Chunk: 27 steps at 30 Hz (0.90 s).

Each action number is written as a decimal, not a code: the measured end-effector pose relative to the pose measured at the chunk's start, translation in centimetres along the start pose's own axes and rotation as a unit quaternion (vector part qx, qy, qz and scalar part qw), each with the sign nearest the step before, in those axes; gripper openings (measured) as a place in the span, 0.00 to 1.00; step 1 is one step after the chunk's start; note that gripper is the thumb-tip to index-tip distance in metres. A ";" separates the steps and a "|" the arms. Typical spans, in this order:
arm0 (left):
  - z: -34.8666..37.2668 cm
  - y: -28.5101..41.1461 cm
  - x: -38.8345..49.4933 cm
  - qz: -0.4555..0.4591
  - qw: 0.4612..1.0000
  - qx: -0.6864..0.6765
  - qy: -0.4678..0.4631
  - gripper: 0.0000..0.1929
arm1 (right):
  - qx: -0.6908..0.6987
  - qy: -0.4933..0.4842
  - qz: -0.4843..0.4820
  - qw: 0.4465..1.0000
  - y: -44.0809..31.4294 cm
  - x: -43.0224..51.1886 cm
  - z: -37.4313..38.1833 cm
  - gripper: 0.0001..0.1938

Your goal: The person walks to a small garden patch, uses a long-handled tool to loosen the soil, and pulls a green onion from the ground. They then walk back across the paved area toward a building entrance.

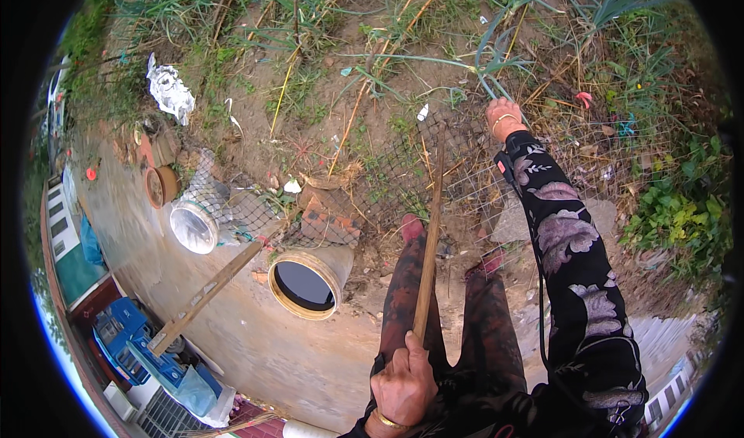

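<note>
My left hand (405,383), at the bottom centre, is closed around the lower end of a long wooden stick (433,229). The stick points away from me, its far end over black netting (401,162) at the edge of the soil. Further out, my right hand (504,117) is closed on the green stalks of an onion-like plant (491,83), whose long leaves fan out beyond my fingers. The fingers are partly hidden behind the back of the hand. Wire mesh (476,191) lies below that hand, near my feet.
A round container of dark liquid (305,287) stands left of my legs, with a wooden board (206,295) beside it. Further left are a clear-covered tub (193,227) and a clay pot (161,187). Broken bricks (328,223) edge the bed. A leafy bush (691,217) grows at right.
</note>
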<state>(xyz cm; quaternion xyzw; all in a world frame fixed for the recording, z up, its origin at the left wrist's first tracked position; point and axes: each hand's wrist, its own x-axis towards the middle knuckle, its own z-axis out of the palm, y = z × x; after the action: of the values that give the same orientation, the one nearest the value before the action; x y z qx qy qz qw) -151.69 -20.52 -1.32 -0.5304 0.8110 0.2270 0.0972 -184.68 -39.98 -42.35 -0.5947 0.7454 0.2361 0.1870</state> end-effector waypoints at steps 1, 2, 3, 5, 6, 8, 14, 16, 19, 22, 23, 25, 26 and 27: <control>0.0 0.0 0.0 0.003 1.000 0.000 0.010 0.20 | 0.025 -0.006 0.007 1.000 0.1 0.0 0.2 0.19; 0.0 0.0 0.0 -0.003 1.000 0.000 0.006 0.20 | 0.049 -0.007 0.017 0.999 0.2 0.1 0.3 0.18; 0.1 0.0 0.0 -0.008 1.000 -0.001 0.001 0.20 | 0.060 0.008 0.017 0.998 0.3 0.3 0.6 0.18; 0.2 0.1 -0.1 -0.025 0.999 -0.021 -0.006 0.23 | 0.079 0.028 0.031 0.996 0.3 0.6 1.2 0.17; 0.3 0.2 -0.2 -0.035 0.999 -0.041 -0.007 0.25 | 0.090 0.028 0.026 0.995 0.3 0.9 1.4 0.15; 0.5 0.2 -0.3 -0.045 0.997 -0.061 -0.009 0.28 | 0.088 0.046 0.017 0.995 0.3 1.3 2.0 0.14; 0.5 0.1 -0.5 -0.040 0.997 -0.067 -0.004 0.27 | 0.127 0.077 -0.016 0.989 0.6 2.3 3.4 0.13; 0.5 0.1 -0.4 -0.038 0.997 -0.072 -0.004 0.27 | 0.147 0.067 -0.009 0.987 0.6 2.6 3.8 0.13; 0.3 0.0 -0.2 -0.039 0.997 -0.066 -0.010 0.27 | 0.175 0.057 -0.007 0.983 0.6 2.9 4.2 0.13; 0.3 0.0 -0.1 -0.034 0.998 -0.057 -0.009 0.27 | 0.193 0.054 0.007 0.980 0.4 3.3 4.4 0.14; 0.2 0.0 -0.1 -0.034 0.998 -0.056 -0.010 0.27 | 0.197 0.054 0.005 0.979 0.4 3.3 4.5 0.14; 0.2 0.0 0.1 -0.034 0.998 -0.055 -0.013 0.26 | 0.197 0.044 0.015 0.979 0.3 3.5 4.6 0.14; 0.1 0.0 0.1 -0.033 0.998 -0.055 -0.014 0.26 | 0.193 0.057 0.004 0.979 0.3 3.6 4.7 0.14; 0.0 -0.1 0.2 -0.031 0.998 -0.056 -0.015 0.26 | 0.188 0.065 -0.002 0.980 0.4 3.7 4.8 0.14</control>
<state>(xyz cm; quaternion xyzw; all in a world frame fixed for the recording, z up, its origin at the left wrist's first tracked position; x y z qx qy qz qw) -151.72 -20.68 -1.46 -0.5566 0.7783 0.2774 0.0864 -185.86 -40.11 -48.32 -0.5643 0.7861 0.0523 0.2468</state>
